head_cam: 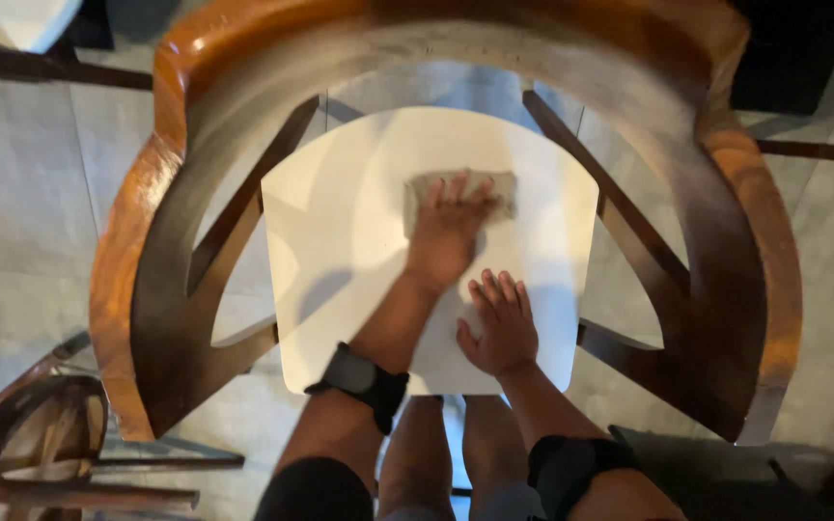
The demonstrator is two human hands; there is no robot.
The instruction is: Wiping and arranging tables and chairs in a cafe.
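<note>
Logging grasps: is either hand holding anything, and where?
Left hand presses flat on the grey-brown cloth, covering its middle, not gripping. Right hand rests bare on the white chair seat.

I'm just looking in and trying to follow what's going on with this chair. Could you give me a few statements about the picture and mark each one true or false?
1. The left hand presses a grey-brown cloth flat on the white chair seat. True.
2. The right hand grips the curved brown wooden backrest. False: it lies flat, fingers spread, on the seat near its front edge.
3. A black band sits on the left wrist. True.
4. The cloth lies on the floor beside the chair. False: it is on the seat, under the left hand's fingers.
5. The two hands touch each other. False: they are close but apart.
</note>
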